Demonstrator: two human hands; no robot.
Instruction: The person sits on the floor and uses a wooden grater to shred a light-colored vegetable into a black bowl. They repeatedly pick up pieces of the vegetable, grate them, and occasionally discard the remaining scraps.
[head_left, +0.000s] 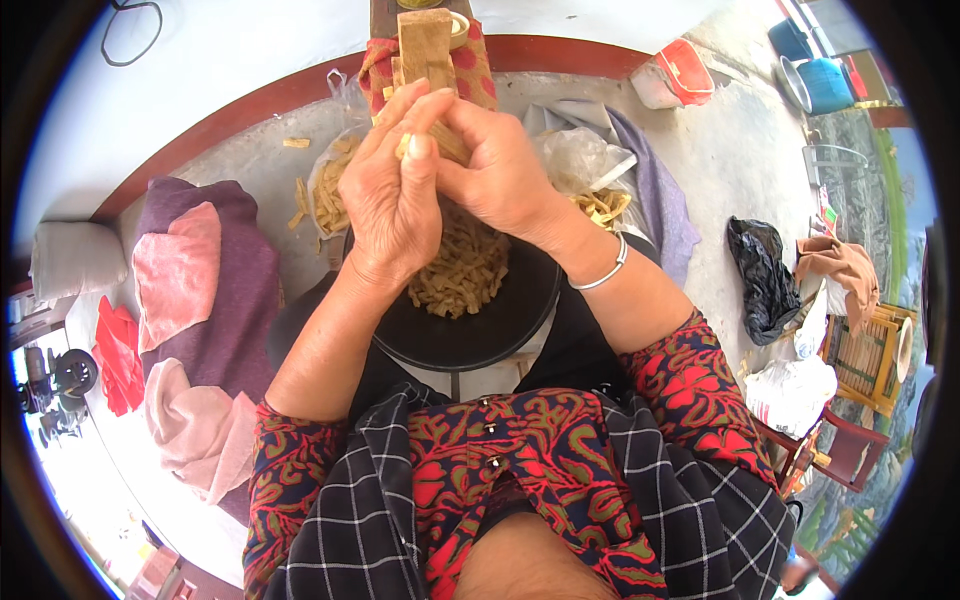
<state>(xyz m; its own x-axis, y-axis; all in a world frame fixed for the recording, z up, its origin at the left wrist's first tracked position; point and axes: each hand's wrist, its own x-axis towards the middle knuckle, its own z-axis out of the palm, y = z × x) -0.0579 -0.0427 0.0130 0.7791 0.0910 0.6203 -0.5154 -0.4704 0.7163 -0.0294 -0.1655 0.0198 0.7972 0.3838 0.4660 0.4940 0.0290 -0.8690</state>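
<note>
My left hand (394, 187) and my right hand (502, 169) meet above a round black tray (480, 349) on my lap. A small yellowish piece (403, 145) is pinched by my left thumb and fingers. Between my right thumb and forefinger shows a brown, ribbed piece (450, 142), held in that hand; its kind is unclear, and its lower part is hidden. Just beyond my fingertips stands a wooden block (426, 49) on a bench covered with red-patterned cloth (474, 82). Short brownish strips (461, 274) lie heaped in the tray, partly behind my hands.
A plastic bag of yellowish strips (330, 187) is at left; several strips lie on the floor. More strips (602, 206) sit by a clear bag (581, 161) at right. Farther out are a red-rimmed bucket (679, 75), a black plastic bag (761, 281) and a purple cloth (240, 300).
</note>
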